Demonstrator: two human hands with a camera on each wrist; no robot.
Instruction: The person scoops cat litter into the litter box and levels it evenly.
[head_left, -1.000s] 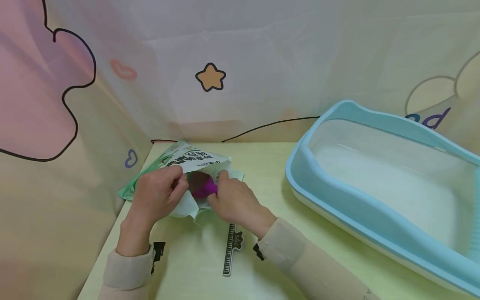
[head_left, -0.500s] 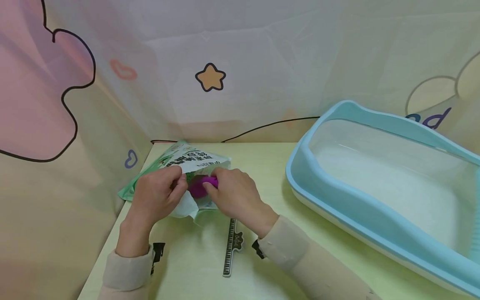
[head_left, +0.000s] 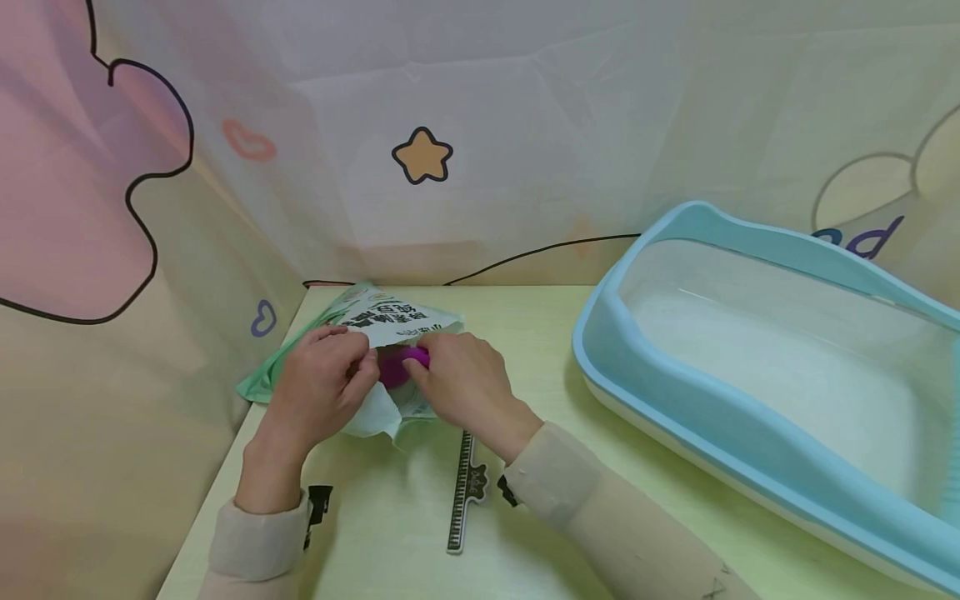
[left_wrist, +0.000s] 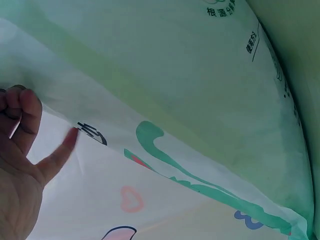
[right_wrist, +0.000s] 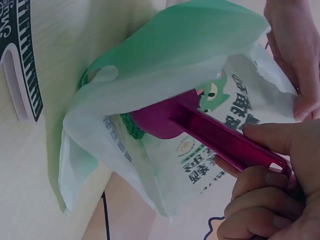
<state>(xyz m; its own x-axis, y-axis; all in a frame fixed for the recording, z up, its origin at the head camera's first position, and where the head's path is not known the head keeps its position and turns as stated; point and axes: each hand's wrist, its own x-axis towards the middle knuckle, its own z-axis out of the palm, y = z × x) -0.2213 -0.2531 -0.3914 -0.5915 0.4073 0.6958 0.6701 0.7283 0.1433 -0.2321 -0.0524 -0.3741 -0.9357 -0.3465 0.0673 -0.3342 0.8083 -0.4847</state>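
Observation:
A white and green printed bag (head_left: pixel 397 317) lies on the table with its mouth toward me. My left hand (head_left: pixel 318 383) pinches the edge of the bag's mouth; in the left wrist view that hand (left_wrist: pixel 25 150) is at the left, against the bag (left_wrist: pixel 200 90). My right hand (head_left: pixel 468 383) grips the handle of a purple scoop (head_left: pixel 393 367). The right wrist view shows the scoop (right_wrist: pixel 165 115) with its bowl inside the bag's mouth, beside green granules (right_wrist: pixel 132 127). Part of the bowl is hidden by the bag's edge.
A large light-blue and white litter tray (head_left: pixel 675 367) stands at the right of the table. A black piano-patterned clip (head_left: pixel 463 496) lies in front of the bag. Behind hangs a printed curtain (head_left: pixel 525 150).
My right hand has shifted slightly left and up, and the scoop has turned and gone further into the bag. My left hand keeps its hold on the bag.

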